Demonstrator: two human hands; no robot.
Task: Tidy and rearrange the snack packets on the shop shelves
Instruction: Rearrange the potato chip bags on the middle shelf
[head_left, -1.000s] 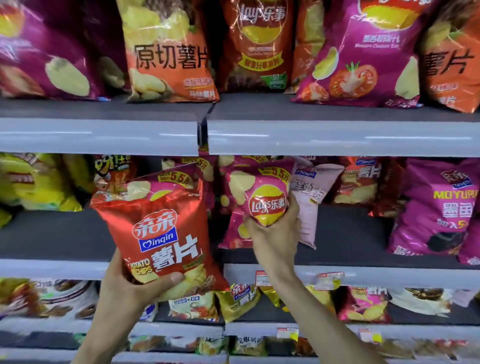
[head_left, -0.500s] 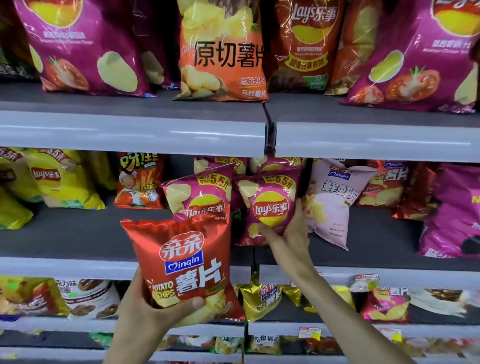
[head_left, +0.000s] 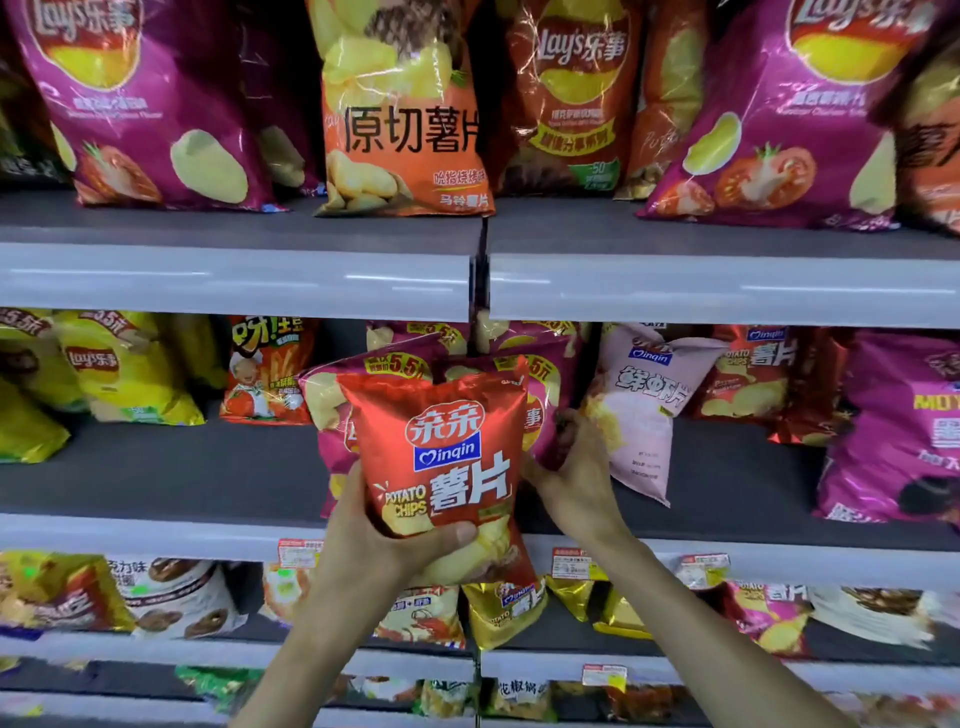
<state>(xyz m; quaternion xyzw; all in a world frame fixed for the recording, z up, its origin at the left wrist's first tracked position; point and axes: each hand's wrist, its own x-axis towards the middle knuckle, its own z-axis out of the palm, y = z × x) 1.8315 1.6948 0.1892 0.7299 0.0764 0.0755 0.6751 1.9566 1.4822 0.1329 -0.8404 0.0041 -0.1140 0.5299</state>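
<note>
1. The left hand grips the red Qinqin packet from below. Its thumb is pressed across the lower front and its fingers are curled behind the left edge.
2. Half a second ago this packet was held lower and to the left, below the two magenta packets. It has since moved up and right and now stands upright in front of them, covering most of both.
3. The bottom of the red packet hangs over the near edge of the middle shelf, so it is not set down.
4. The right hand is still at the lower right side of the magenta Lay's packet, with its fingers curled round that edge, holding it as before.
5. Only a strip of that packet shows between the red packet and the right hand.
6. The second magenta Lay's packet peeks out to the left of the red one and stands further back on the shelf.
7. Just right of the right hand, the pink packet leans on the same shelf, unmoved.
8. The yellow Lay's packets are at the far left of that shelf, well apart from both hands.
</note>
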